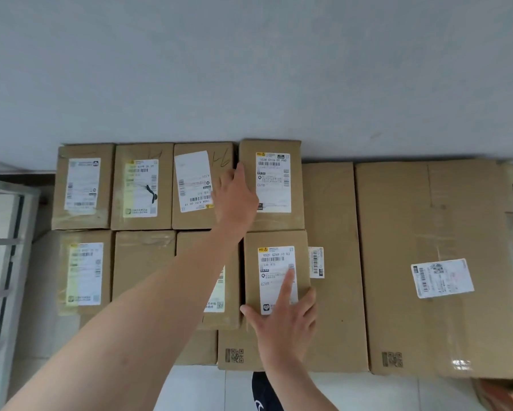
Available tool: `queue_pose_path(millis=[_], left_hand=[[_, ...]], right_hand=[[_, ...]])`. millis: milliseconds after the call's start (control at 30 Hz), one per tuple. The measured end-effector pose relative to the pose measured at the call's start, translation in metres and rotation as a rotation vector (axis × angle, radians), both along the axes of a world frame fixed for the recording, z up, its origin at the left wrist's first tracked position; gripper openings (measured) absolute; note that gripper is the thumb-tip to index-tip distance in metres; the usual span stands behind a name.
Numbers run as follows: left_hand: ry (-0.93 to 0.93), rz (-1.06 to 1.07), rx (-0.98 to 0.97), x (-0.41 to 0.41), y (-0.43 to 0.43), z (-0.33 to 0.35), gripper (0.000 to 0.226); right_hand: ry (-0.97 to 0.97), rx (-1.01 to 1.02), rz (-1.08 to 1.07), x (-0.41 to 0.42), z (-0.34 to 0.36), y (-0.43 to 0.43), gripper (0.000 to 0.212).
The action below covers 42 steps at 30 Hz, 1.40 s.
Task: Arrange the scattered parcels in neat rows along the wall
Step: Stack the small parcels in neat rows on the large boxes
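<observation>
Several small cardboard parcels with white labels lie in two rows against the grey wall (249, 69). My left hand (237, 197) reaches to the back row, fingers straight, touching the left edge of the rightmost back parcel (293, 185). My right hand (284, 315) lies flat with straight fingers on the near end of the rightmost front parcel (276, 241), forefinger on its label. Both of these parcels sit on top of a larger flat carton (335, 292).
A big carton (427, 232) with a white label lies to the right along the wall. A window frame (3, 262) stands at the left. White floor tiles (367, 393) and a dark shoe (262, 393) show at the bottom; something orange-brown (504, 394) lies at bottom right.
</observation>
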<state>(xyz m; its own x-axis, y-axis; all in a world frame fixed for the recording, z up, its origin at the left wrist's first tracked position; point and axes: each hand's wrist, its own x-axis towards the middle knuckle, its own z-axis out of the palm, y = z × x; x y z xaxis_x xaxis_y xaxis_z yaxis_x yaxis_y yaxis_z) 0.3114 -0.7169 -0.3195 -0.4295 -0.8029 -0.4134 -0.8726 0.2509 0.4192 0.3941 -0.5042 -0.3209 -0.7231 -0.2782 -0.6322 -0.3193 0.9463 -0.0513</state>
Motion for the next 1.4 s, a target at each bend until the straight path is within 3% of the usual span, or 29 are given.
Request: queue_pose_path(millis=[67, 200, 367, 500, 667, 1033, 1400], left_hand=[[-0.123, -0.014, -0.121, 0.005, -0.004, -0.002, 0.061], [-0.18, -0.001, -0.109, 0.007, -0.009, -0.003, 0.052], [-0.227, -0.028, -0.073, -0.004, -0.006, 0.008, 0.058], [-0.193, -0.231, -0.077, -0.025, 0.041, 0.023, 0.062], [-0.169, -0.463, -0.065, -0.075, 0.129, 0.036, 0.062], [-0.193, -0.747, 0.053, -0.233, 0.402, 0.085, 0.059], [-0.312, -0.952, -0.01, -0.402, 0.632, 0.148, 0.056]], right_hand=[[0.018, -0.018, 0.046, -0.001, -0.005, -0.003, 0.112], [0.026, -0.046, 0.105, -0.006, -0.013, -0.004, 0.102], [-0.035, -0.141, 0.2, -0.028, -0.014, 0.01, 0.098], [-0.001, -0.295, 0.182, -0.074, 0.0, 0.036, 0.081], [0.129, -0.31, 0.128, -0.178, 0.023, 0.088, 0.074], [0.278, -0.211, -0.116, -0.38, 0.086, 0.393, 0.07], [0.199, -0.075, -0.426, -0.503, 0.162, 0.726, 0.071]])
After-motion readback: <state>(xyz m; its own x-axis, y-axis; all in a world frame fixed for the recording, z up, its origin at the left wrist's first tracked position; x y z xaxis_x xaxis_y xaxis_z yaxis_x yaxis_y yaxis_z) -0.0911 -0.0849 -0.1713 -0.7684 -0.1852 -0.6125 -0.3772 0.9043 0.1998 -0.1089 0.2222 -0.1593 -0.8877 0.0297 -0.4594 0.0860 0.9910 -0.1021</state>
